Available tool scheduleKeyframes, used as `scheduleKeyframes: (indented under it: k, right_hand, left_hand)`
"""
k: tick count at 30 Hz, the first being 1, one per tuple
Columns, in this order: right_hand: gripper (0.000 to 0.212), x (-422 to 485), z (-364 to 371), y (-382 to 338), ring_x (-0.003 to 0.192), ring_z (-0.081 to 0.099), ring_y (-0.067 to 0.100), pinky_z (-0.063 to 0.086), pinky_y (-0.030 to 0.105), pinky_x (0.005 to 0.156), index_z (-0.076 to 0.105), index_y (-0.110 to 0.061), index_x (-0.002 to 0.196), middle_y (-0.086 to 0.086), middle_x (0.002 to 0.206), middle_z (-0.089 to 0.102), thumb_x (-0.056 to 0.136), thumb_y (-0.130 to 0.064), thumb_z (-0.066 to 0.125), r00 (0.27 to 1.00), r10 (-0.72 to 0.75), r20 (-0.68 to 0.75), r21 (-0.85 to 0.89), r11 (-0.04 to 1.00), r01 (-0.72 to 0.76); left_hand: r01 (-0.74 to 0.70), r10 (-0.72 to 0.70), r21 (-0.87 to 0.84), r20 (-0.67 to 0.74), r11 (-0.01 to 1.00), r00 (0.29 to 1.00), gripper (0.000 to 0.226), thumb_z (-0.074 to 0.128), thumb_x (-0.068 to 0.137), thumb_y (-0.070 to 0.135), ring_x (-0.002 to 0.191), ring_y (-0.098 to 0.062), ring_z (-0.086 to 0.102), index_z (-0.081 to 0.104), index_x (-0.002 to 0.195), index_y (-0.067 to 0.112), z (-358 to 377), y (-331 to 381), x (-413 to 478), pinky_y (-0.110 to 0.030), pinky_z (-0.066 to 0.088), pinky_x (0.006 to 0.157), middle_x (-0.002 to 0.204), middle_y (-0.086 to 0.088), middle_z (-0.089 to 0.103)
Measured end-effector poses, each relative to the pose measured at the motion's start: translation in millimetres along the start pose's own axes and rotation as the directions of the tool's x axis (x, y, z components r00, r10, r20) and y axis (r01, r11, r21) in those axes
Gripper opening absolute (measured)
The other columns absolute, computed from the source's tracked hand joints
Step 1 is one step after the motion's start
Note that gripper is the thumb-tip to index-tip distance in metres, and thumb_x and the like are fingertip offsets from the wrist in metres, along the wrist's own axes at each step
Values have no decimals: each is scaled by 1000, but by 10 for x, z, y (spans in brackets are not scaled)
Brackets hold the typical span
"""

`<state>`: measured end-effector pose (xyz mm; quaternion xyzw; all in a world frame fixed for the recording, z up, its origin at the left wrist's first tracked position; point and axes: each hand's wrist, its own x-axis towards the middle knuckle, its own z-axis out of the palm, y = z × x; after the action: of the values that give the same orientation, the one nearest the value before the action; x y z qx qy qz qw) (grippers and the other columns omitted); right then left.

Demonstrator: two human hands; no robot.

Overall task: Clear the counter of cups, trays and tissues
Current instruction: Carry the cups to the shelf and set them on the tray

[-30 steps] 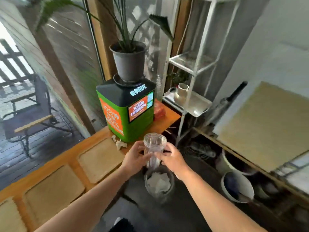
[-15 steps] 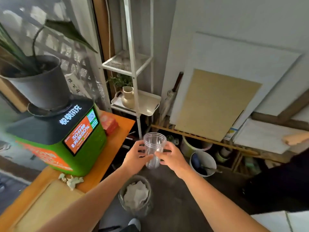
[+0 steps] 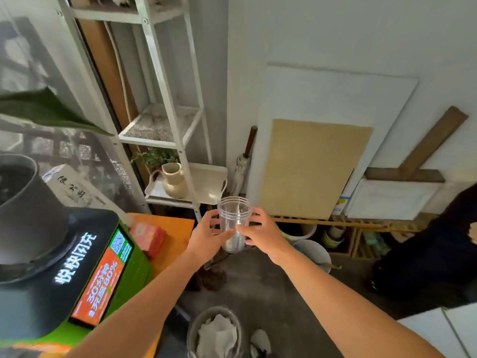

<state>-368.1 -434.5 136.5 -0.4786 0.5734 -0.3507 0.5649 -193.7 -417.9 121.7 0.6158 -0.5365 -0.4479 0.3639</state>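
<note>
A clear plastic cup [image 3: 234, 213] stands upright in the air past the counter's end, held by both hands. My left hand [image 3: 207, 236] grips its left side and my right hand [image 3: 260, 233] grips its right side. Below, on the floor, a transparent bin [image 3: 192, 329] holds crumpled white tissues [image 3: 218, 337]. The orange counter [image 3: 178, 231] runs along the left. Trays on the counter are out of frame.
A green charging kiosk [image 3: 103, 277] with a dark plant pot [image 3: 28, 213] on top stands on the counter, beside a red box [image 3: 149, 237]. A white metal shelf [image 3: 165, 125] carries a beige jug [image 3: 174, 180]. Boards lean on the wall; buckets [image 3: 313, 250] and a dark-clothed person [image 3: 436, 249] are right.
My view has swung right and up, away from the counter's trays toward the wall. Both hands kept holding the cup; the bin now lies lower in view.
</note>
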Motion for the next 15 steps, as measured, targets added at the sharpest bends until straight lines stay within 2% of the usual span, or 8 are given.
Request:
scheduleKeyframes:
  k: [2,6,10,13,15]
  right_hand:
    - [54,201,-18,-76,98,65,11,57,26,69,50,-31,122,-9,120,60,78,-26,80,1000,-6,13,16,1000,6]
    - [45,669,-30,-279,98,66,11,58,24,66,52,-39,110,-9,118,61,79,-24,81,997,-44,65,47,998,41]
    - [57,1369,-16,-576,101,68,16,60,40,83,54,-29,126,-4,123,63,76,-25,82,987,-87,135,68,995,79]
    - [63,2013,-28,-913,105,67,17,60,43,85,52,-26,132,-3,125,62,77,-24,82,973,-123,197,45,992,116]
    - [61,2476,-50,-1149,105,67,16,60,45,85,55,-28,130,-4,124,64,76,-26,83,957,-162,240,34,987,158]
  left_hand:
    - [-6,6,-1,-4,1000,1000,60,78,80,35,92,-2,63,45,129,37,-34,47,201,-21,50,72,107,21,56]
    - [-29,30,18,-50,999,998,60,77,81,35,93,-2,63,45,132,33,-120,176,615,-29,53,81,109,17,57]
    - [-27,26,-7,-158,1000,987,62,77,82,30,97,-10,65,43,134,28,-247,367,1198,-36,57,85,120,5,58]
    - [-19,11,-31,-251,999,968,53,76,83,29,94,-9,64,42,122,34,-350,557,1749,-32,54,81,119,6,57]
    - [-30,19,-32,-314,999,949,52,77,82,31,95,-8,64,45,124,30,-403,700,2134,-26,52,78,119,6,58]
